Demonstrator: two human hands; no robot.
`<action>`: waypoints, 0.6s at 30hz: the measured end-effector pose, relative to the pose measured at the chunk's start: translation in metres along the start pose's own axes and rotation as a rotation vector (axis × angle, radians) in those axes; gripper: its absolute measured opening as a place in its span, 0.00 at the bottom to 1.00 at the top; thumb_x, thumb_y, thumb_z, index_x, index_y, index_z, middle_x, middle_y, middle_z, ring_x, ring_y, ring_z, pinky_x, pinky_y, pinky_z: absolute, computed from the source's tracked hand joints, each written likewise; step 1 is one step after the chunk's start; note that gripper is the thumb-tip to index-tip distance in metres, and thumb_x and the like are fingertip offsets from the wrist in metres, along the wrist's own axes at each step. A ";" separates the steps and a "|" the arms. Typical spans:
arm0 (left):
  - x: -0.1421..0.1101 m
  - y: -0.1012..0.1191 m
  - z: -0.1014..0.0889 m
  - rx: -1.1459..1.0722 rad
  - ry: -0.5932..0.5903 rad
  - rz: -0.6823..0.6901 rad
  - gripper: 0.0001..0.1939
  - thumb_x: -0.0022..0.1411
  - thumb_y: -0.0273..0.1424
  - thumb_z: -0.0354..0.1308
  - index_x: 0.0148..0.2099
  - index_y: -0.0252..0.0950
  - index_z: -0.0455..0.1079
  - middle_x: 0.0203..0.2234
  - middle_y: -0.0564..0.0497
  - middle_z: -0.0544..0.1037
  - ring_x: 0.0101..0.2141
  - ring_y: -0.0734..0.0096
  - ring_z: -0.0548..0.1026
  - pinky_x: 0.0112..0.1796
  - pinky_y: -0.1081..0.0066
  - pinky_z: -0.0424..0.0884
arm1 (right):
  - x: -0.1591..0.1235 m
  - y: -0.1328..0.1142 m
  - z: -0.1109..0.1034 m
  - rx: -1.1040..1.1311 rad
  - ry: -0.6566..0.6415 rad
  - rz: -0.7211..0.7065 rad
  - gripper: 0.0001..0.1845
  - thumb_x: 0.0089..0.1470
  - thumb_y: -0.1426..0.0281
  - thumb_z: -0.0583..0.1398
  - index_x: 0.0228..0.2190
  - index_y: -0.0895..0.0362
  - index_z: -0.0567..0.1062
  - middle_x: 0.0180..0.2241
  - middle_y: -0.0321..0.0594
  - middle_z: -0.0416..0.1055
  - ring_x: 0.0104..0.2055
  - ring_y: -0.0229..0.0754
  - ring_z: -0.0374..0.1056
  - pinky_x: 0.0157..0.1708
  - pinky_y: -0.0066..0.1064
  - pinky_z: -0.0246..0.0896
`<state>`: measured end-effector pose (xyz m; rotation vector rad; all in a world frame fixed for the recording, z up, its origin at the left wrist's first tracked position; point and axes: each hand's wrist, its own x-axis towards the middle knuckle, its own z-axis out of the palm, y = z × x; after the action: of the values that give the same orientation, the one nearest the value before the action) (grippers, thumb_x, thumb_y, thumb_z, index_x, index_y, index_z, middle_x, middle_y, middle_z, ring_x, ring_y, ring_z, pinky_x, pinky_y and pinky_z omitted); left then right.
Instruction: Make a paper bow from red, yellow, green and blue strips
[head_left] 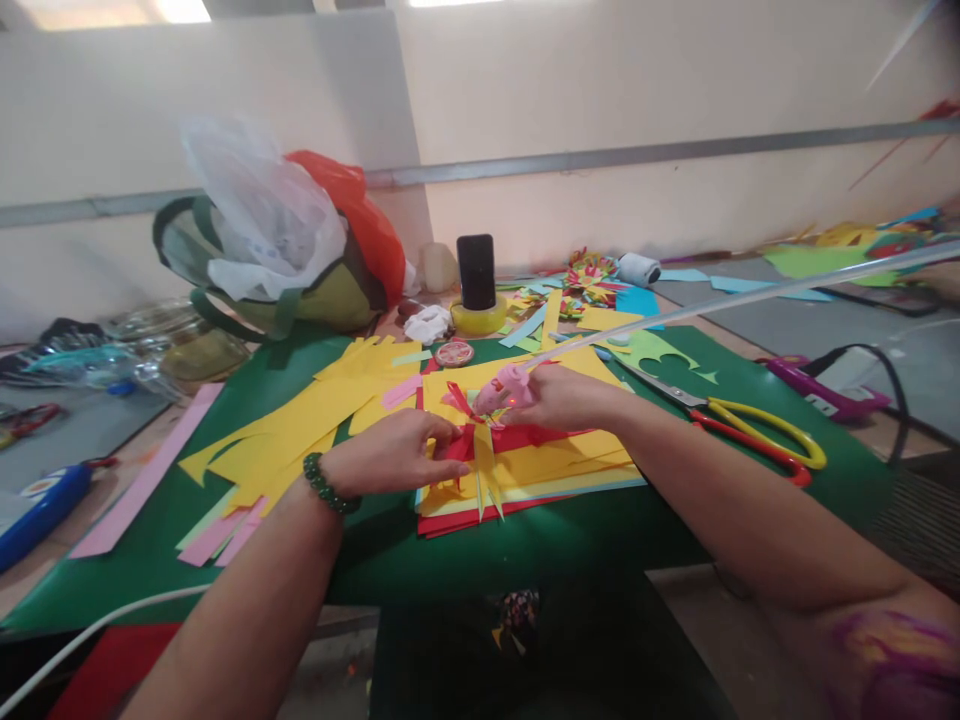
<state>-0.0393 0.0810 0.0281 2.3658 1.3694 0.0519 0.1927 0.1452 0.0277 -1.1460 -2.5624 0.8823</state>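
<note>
My right hand [559,397] grips a pink hot glue gun [499,392], and a long clear glue stick [675,313] runs out of its back toward the upper right. Its nozzle meets a paper piece of red and yellow strips [485,465]. Thumb and fingers of my left hand [401,450] pinch this piece from the left; part of it is hidden behind the hands. Underneath lies a stack of yellow and red paper sheets [600,462]. Scissors [750,425] with one yellow and one red handle rest to the right of my right hand.
Yellow paper pieces [292,430] and pink strips [150,480] spread over the green mat [375,570] at left. Behind stand a phone [476,272] on a yellow tape roll [480,318] and a stuffed bag [330,300]. A person's hand [941,280] shows at the right edge.
</note>
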 end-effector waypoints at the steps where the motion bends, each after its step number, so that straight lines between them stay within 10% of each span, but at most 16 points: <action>1: 0.000 0.000 0.000 -0.003 0.003 0.002 0.23 0.59 0.51 0.54 0.38 0.35 0.75 0.30 0.48 0.78 0.28 0.67 0.72 0.31 0.70 0.63 | 0.000 0.001 0.000 0.005 0.003 -0.012 0.16 0.50 0.62 0.64 0.43 0.44 0.80 0.42 0.34 0.79 0.43 0.46 0.73 0.45 0.33 0.64; 18: 0.000 -0.004 0.002 -0.009 0.044 0.048 0.24 0.58 0.52 0.55 0.37 0.35 0.76 0.28 0.48 0.78 0.31 0.66 0.74 0.33 0.71 0.65 | -0.001 0.003 -0.002 0.000 -0.023 0.001 0.16 0.49 0.61 0.65 0.42 0.45 0.81 0.37 0.34 0.79 0.42 0.47 0.73 0.42 0.32 0.65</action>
<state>-0.0419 0.0823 0.0245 2.4038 1.3295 0.1237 0.1963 0.1466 0.0275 -1.1439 -2.5802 0.9009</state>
